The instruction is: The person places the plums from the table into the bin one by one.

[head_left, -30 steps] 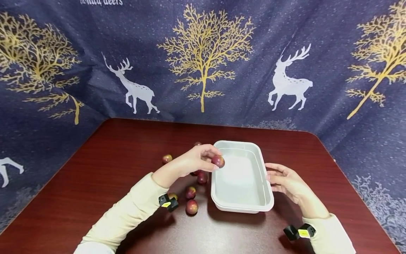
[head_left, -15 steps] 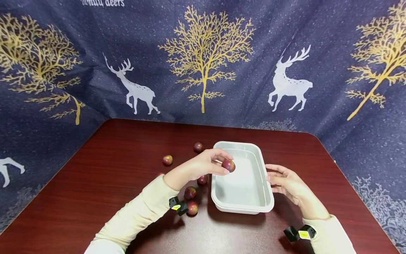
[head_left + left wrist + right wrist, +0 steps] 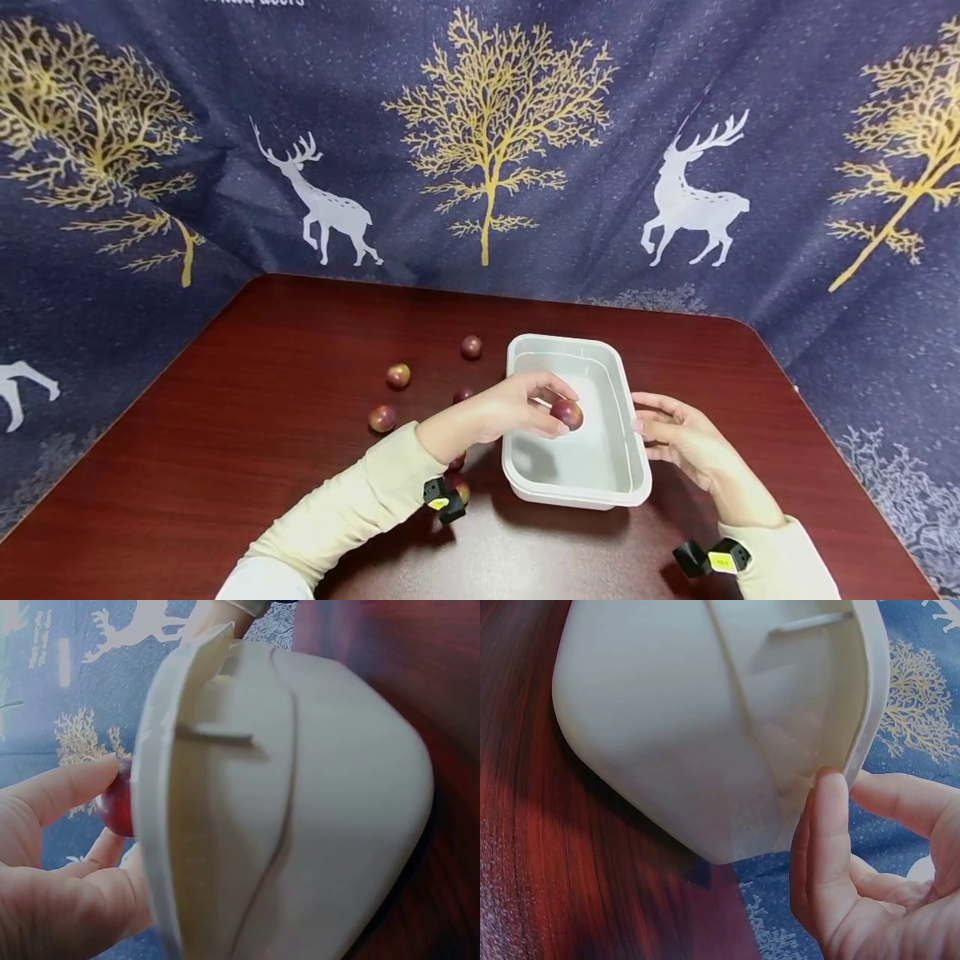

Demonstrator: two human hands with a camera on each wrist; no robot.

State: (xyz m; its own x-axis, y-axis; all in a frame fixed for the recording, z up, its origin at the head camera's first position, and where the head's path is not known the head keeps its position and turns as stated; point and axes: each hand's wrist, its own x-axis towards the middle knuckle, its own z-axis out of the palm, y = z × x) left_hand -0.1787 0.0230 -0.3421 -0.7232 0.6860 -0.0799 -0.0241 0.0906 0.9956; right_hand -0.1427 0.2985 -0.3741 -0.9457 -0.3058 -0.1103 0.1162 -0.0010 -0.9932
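My left hand (image 3: 525, 408) pinches a red-purple plum (image 3: 567, 414) between thumb and fingertips, over the inside of a white plastic container (image 3: 573, 493). From the left wrist view, the plum (image 3: 116, 802) shows partly behind the container's rim (image 3: 154, 817). On the opposite side, my right hand (image 3: 682, 437) holds the container's long edge. Close up in the right wrist view, the fingertips (image 3: 829, 787) of that hand meet the wall just under the rim (image 3: 874, 697), with another digit on the rim's other side. Nothing lies on the container's visible floor.
Several loose plums lie left of the container, among them one at the back (image 3: 472, 347), a yellowish one (image 3: 399, 376) and one near the left forearm (image 3: 382, 418). Others are partly hidden by that arm. A dark blue cloth (image 3: 420, 167) with deer and trees hangs behind the table (image 3: 315, 333).
My left hand has carried the plum rightward and slightly nearer, from the container's left rim to over its inside. Plums formerly behind the arm now show. The right hand stays at the edge.
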